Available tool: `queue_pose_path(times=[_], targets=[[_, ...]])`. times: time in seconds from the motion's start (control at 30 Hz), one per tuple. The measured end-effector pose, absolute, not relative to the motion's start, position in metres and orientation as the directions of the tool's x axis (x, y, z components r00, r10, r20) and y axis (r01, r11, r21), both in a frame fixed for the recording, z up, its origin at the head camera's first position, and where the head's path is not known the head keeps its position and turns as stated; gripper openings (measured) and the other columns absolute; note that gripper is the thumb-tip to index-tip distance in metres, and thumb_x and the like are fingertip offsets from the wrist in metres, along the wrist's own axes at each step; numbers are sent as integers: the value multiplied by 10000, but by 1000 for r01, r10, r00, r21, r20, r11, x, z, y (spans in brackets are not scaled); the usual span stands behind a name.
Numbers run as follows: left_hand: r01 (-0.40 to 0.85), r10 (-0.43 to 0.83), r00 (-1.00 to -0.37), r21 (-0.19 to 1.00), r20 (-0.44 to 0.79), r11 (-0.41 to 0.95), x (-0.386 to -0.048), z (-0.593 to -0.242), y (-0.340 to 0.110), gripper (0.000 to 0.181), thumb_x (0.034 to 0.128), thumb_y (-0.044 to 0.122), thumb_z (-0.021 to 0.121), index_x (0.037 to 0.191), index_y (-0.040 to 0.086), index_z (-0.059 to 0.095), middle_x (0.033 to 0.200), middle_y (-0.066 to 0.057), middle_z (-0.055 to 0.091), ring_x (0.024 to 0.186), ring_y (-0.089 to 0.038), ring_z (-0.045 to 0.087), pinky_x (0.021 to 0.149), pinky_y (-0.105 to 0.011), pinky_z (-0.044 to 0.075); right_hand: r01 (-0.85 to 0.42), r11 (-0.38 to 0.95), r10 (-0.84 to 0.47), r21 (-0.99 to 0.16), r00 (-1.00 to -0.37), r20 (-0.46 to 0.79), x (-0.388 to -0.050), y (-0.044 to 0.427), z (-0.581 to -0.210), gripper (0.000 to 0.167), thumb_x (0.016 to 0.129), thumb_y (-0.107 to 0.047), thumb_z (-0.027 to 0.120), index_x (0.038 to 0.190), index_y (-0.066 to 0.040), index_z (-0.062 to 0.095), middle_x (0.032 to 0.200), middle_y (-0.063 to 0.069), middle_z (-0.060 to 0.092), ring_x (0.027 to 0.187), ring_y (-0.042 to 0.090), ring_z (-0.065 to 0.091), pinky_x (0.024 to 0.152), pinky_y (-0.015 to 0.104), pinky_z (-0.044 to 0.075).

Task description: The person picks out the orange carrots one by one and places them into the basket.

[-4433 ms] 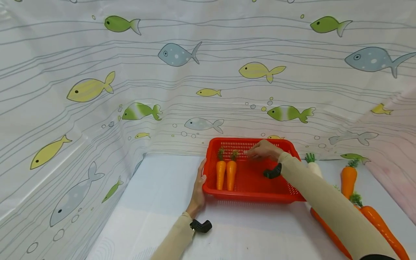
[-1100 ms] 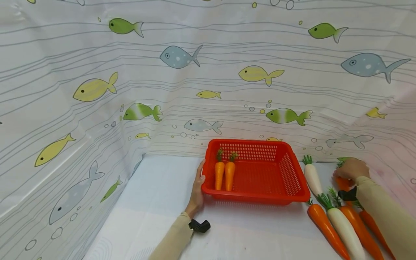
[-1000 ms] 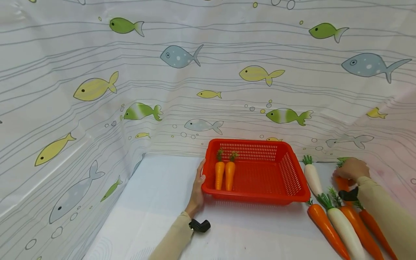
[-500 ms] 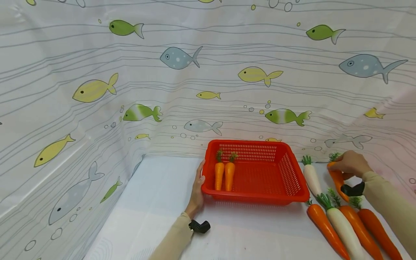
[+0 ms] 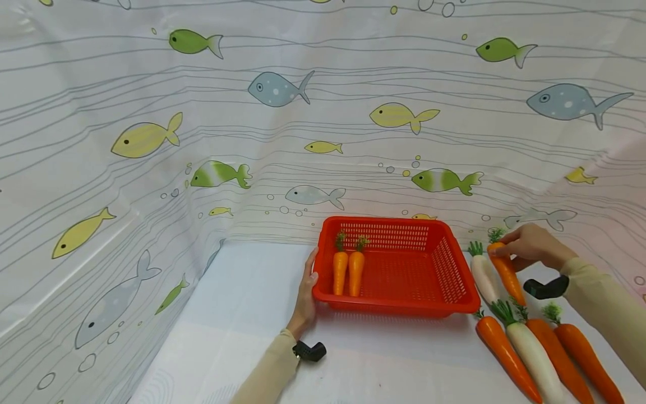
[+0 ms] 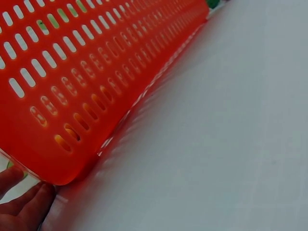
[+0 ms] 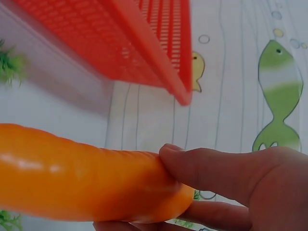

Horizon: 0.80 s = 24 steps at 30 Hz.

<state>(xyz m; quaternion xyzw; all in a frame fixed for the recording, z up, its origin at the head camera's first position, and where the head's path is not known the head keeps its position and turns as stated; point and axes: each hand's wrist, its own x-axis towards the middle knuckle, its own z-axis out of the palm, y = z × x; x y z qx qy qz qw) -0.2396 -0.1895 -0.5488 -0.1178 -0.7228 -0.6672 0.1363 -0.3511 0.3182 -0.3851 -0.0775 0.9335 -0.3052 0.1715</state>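
My right hand [image 5: 537, 246] pinches an orange carrot [image 5: 506, 275] near its leafy top, thumb on one side and fingers on the other. In the right wrist view this carrot [image 7: 86, 175] fills the lower left, with the thumb [image 7: 192, 166] pressed on its thick end. Here it is held to the right of a red plastic basket [image 5: 398, 306], beside a white radish [image 5: 484, 275]. My left hand [image 5: 305, 292] rests along the basket's left side, its fingers extended against the outer wall. Inside the basket, two smaller carrots [image 5: 356, 275] lie side by side at the left.
Right of the basket, a carrot [image 5: 507, 356], a white radish [image 5: 535, 359] and two more carrots, one farthest right [image 5: 587, 359], lie slanted on the white table [image 5: 242, 292]. A fish-patterned sheet [image 5: 323, 112] hangs behind and along the sides.
My right hand has gone from inside the basket to the vegetables at right, gripped a carrot there and moved it left towards the basket. My left hand stays at the basket's side.
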Motion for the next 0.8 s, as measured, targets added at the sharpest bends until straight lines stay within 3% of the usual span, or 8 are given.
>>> queue_pose_path(times=[0.4,0.8], targets=[[367,0,-930,927,368,73,-239,-550,-189,653,1056,328,252,1705,318,183,1782,35,171,1624,-319,235,1285,-665,221,-50,756,-316,-653,-901,-297,-341,282,-374,709,989,-336,745,1387,214,544,1005,136,807,843,295,816,795,451,671],[353,-2,-935,933,354,68,-240,-549,-189,655,1055,349,269,1704,328,183,1777,50,178,1615,-331,258,1272,-659,263,-54,707,-317,-705,-915,-248,-339,249,-355,780,959,-365,785,1421,203,516,1121,224,785,859,300,818,813,439,667]])
